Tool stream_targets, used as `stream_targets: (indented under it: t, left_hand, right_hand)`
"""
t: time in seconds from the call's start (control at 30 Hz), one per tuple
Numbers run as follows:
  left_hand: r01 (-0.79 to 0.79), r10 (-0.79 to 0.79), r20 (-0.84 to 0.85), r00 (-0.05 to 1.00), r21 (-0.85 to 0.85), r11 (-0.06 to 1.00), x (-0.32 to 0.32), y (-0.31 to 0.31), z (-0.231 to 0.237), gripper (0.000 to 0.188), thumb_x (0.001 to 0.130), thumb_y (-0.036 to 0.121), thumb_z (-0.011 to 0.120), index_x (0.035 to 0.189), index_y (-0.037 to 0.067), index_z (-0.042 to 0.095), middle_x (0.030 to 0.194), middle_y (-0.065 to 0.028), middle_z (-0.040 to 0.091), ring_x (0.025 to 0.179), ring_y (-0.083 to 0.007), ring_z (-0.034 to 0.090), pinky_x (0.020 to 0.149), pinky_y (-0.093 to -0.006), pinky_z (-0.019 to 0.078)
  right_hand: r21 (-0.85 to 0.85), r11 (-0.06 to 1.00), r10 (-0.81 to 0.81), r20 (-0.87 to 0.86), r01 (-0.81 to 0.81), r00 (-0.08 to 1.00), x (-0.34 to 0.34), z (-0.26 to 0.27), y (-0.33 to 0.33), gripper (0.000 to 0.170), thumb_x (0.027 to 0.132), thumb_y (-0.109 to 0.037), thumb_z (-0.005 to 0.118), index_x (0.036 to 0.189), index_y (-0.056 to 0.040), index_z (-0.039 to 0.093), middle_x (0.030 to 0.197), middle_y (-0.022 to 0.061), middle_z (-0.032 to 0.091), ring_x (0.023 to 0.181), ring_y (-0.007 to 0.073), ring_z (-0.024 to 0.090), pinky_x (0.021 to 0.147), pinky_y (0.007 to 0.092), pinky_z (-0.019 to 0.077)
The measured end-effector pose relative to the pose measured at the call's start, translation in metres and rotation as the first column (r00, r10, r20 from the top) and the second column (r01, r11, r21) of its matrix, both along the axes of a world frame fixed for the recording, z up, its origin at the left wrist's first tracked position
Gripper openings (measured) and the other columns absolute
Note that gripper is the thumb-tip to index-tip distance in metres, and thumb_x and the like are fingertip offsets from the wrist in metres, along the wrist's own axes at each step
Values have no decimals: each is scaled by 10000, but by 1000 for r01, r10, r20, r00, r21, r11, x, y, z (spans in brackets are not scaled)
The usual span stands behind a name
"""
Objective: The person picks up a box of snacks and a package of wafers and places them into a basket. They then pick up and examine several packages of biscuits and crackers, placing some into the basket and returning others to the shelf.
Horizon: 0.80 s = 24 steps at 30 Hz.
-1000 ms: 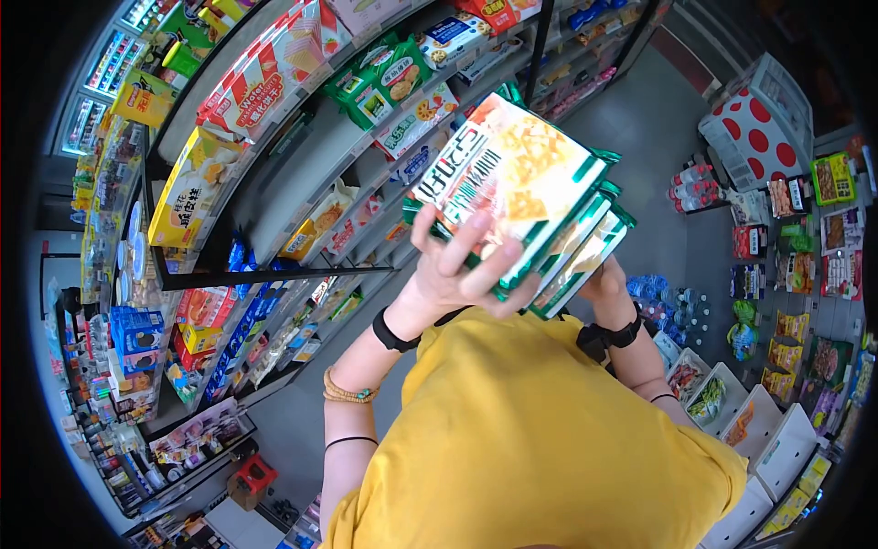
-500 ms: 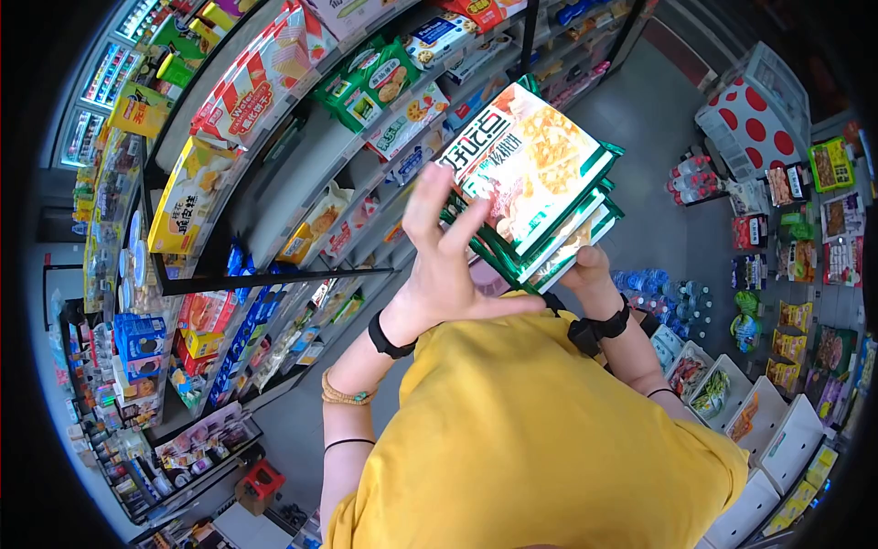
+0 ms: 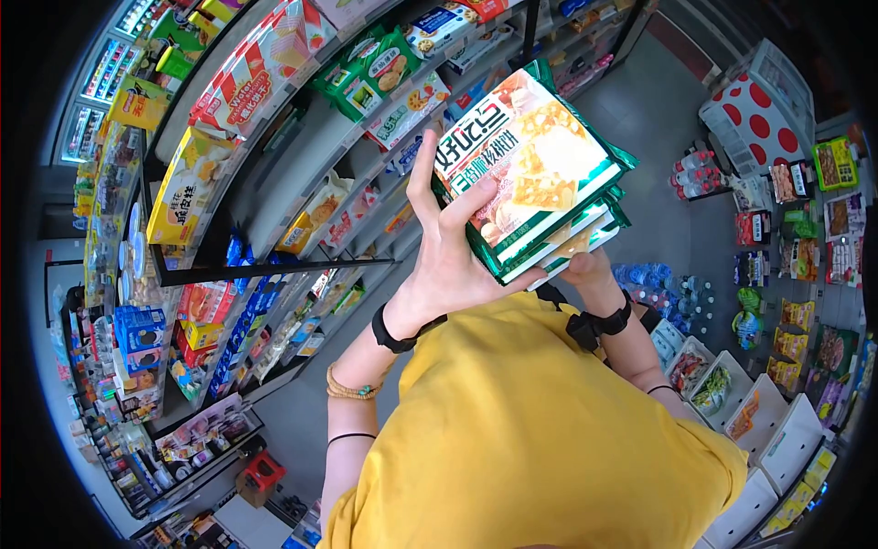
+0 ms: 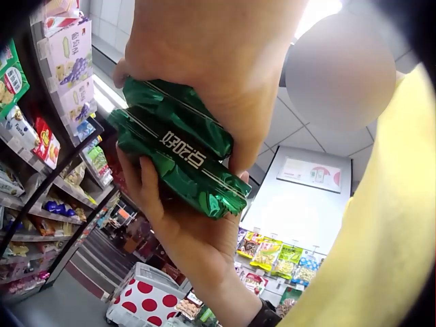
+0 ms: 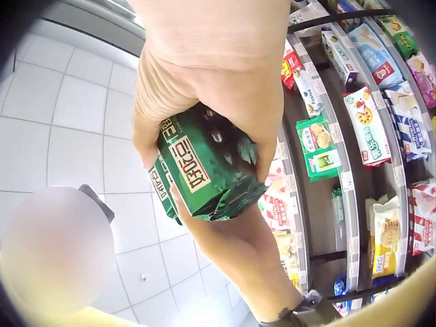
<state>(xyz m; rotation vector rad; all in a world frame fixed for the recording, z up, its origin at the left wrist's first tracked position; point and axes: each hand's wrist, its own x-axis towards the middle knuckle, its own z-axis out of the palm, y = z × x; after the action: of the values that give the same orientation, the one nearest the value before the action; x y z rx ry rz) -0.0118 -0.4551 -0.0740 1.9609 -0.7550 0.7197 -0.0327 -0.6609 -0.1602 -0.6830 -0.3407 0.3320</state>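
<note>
Two green-edged biscuit packs are stacked in front of the chest; the upper pack point(image 3: 540, 137) shows pale biscuits on its front, and the lower pack point(image 3: 599, 229) shows mostly as an edge. My left hand point(image 3: 441, 261) holds the upper pack from the left, two fingers spread up along its side and front, thumb along its near edge. From the right and below, my right hand point(image 3: 590, 272) grips the packs. In the left wrist view the green pack end point(image 4: 180, 153) sits between both hands. Most of the right fingers are hidden under the stack in the head view.
Curved shelves of snack packs stand close on the left, with a green biscuit bag point(image 3: 375, 73) and a yellow cake box point(image 3: 187, 188). Farther right are a red-dotted case point(image 3: 759, 123), bottles on the floor point(image 3: 672, 288) and white produce bins point(image 3: 722, 389).
My left hand opened off the stack, fingers spread, then came back against the upper pack. The stack has tilted so its front shows more fully. My right hand kept its hold.
</note>
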Motion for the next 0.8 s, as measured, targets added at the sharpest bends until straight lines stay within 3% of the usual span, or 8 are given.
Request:
stream_targets:
  t: [0.03, 0.37, 0.57, 0.67, 0.73, 0.8]
  left_hand:
    - [-8, 8, 6, 1000, 1, 1000, -1, 0, 1, 1063, 543, 509, 942, 1377, 189, 365, 1542, -316, 116, 1414, -501, 231, 1130, -587, 263]
    - [-16, 16, 58, 998, 3, 1000, -6, 11, -3, 1028, 561, 425, 953, 1374, 210, 360, 1537, -321, 125, 1415, -498, 244, 1120, -553, 296]
    - [35, -33, 51, 998, -42, 999, -5, 18, -9, 1086, 537, 496, 952, 1395, 216, 349, 1533, -318, 128, 1416, -495, 242, 1117, -559, 297]
    - [117, -118, -71, 990, -20, 993, -10, 32, 1, 1096, 538, 589, 918, 1392, 195, 355, 1534, -316, 120, 1412, -492, 247, 1121, -565, 287]
    - [104, -103, -75, 992, 3, 995, -9, 41, -4, 1023, 612, 588, 873, 1382, 149, 363, 1530, -300, 131, 1407, -459, 271, 1126, -549, 294]
    - [73, -77, -57, 995, -77, 994, -6, 40, -15, 980, 648, 557, 860, 1377, 128, 366, 1523, -291, 145, 1403, -443, 287, 1125, -536, 309]
  right_hand:
    - [-7, 998, 54, -63, -55, 997, -3, 5, -3, 891, 756, -331, 868, 1450, -35, 393, 1412, 103, 516, 1284, 235, 520, 1076, 402, 450]
    - [-66, 996, 50, -68, -55, 996, -14, -17, -7, 865, 745, -312, 876, 1429, -33, 427, 1400, 90, 529, 1275, 218, 521, 1070, 385, 448]
    - [-98, 994, 47, -68, -54, 997, -16, -33, -8, 849, 739, -301, 881, 1417, -32, 447, 1393, 82, 536, 1269, 207, 521, 1066, 375, 447]
    - [-55, 995, 83, -100, -88, 992, -16, -30, -7, 822, 729, -279, 887, 1396, -33, 477, 1382, 70, 548, 1261, 193, 520, 1058, 360, 443]
    - [-61, 995, 66, -112, -74, 991, -18, -23, -4, 813, 725, -270, 890, 1390, -35, 486, 1374, 63, 553, 1258, 186, 518, 1058, 354, 438]
    - [-118, 993, -2, -95, -9, 995, -19, -16, 1, 821, 726, -272, 890, 1396, -37, 478, 1370, 62, 554, 1259, 185, 516, 1063, 355, 432]
